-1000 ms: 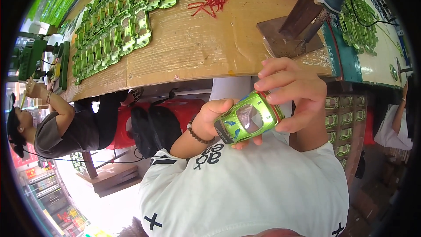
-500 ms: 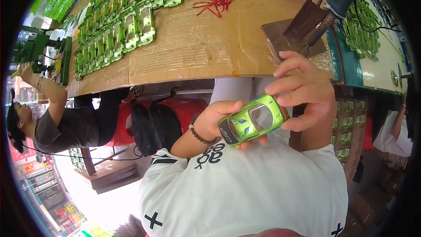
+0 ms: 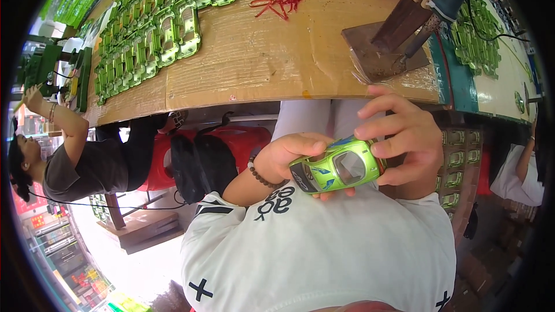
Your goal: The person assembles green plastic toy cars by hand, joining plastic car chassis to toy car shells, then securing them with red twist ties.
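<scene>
Above my lap, just in front of the table edge, is a shiny green toy car body with blue markings and a dark end. My left hand grips it at the dark end, its thumb along the upper side and fingertips showing below. At the other end, my right hand has curled fingers and its thumb against the body. The car's underside is hidden, as is part of the left palm.
Rows of green car bodies lie on the cardboard-covered table, near red strips. A brown metal stand is at the right. Another person sits at the left by red stools. A tray of car bodies stands right.
The car body has turned slightly clockwise to lie more level, and both hands have shifted with it. My right hand is a little lower. The view has moved slightly.
</scene>
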Demonstrator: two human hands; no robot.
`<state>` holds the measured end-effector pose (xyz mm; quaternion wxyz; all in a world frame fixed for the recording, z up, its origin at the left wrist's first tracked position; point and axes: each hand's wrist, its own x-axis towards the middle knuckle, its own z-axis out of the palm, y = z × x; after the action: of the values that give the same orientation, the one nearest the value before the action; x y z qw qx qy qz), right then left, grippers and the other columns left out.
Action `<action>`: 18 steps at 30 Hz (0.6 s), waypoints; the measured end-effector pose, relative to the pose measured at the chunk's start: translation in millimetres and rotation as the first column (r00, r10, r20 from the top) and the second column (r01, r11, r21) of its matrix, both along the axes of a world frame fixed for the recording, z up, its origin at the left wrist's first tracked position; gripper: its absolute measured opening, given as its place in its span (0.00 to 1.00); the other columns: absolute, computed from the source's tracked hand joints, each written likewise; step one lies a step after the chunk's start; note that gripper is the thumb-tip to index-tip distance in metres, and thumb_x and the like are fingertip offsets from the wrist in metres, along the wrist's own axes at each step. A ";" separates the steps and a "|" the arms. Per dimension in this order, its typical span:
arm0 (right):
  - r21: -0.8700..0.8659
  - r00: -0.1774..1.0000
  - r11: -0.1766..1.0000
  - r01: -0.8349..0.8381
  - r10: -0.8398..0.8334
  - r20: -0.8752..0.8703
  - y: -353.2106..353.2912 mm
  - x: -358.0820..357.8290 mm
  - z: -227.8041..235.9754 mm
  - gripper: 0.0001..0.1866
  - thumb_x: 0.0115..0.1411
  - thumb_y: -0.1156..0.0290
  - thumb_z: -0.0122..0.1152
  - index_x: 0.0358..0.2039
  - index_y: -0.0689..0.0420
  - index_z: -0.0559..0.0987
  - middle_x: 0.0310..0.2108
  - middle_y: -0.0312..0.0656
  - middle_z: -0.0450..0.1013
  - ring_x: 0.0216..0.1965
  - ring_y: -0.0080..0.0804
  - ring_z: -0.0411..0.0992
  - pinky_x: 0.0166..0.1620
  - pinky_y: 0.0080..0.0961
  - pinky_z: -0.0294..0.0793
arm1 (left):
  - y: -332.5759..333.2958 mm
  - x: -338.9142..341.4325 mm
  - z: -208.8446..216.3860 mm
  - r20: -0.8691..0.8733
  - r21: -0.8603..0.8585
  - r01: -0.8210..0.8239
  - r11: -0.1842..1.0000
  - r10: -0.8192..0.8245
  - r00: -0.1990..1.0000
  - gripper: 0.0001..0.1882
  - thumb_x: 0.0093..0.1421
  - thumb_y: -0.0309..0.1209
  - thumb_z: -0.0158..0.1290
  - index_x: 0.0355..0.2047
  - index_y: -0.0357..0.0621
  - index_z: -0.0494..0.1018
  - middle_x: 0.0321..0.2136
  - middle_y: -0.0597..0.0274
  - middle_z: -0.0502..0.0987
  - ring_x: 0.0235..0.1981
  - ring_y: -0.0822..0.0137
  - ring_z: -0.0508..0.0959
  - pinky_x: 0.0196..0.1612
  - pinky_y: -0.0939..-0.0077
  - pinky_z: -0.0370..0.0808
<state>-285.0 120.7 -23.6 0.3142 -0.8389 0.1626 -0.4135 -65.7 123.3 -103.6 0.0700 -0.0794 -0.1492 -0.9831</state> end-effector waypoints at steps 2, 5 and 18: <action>-0.129 0.988 0.988 0.081 -0.097 -0.121 4.4 -0.6 12.5 0.20 0.41 0.58 0.67 0.31 0.58 0.75 0.36 0.48 0.73 0.40 0.47 0.69 0.52 0.52 0.55 | 1.6 1.7 -4.7 -0.027 -0.016 0.009 1.000 -0.009 1.000 0.32 0.58 0.49 0.40 0.51 0.31 0.57 0.42 0.32 0.67 0.30 0.55 0.75 0.32 0.69 0.73; -0.356 0.855 0.886 0.297 -0.412 -0.315 28.8 10.5 26.8 0.19 0.42 0.62 0.66 0.32 0.60 0.75 0.37 0.47 0.73 0.39 0.44 0.69 0.49 0.47 0.60 | 5.7 5.8 -14.1 -0.004 0.217 -0.055 0.975 0.057 0.998 0.33 0.57 0.46 0.42 0.55 0.36 0.52 0.47 0.33 0.62 0.43 0.41 0.68 0.29 0.61 0.70; -0.546 0.737 0.716 0.434 -0.631 -0.242 36.3 15.7 14.7 0.25 0.41 0.58 0.65 0.33 0.65 0.73 0.35 0.47 0.71 0.35 0.41 0.70 0.40 0.36 0.72 | -0.8 0.8 1.5 -0.044 0.198 -0.078 0.977 0.089 0.995 0.31 0.60 0.49 0.36 0.54 0.36 0.53 0.43 0.30 0.65 0.31 0.50 0.75 0.33 0.66 0.72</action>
<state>-269.3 157.1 -8.8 -0.0692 -0.8694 0.3639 -0.3271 -64.8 122.5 -102.1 0.1228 -0.0918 -0.0527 -0.9868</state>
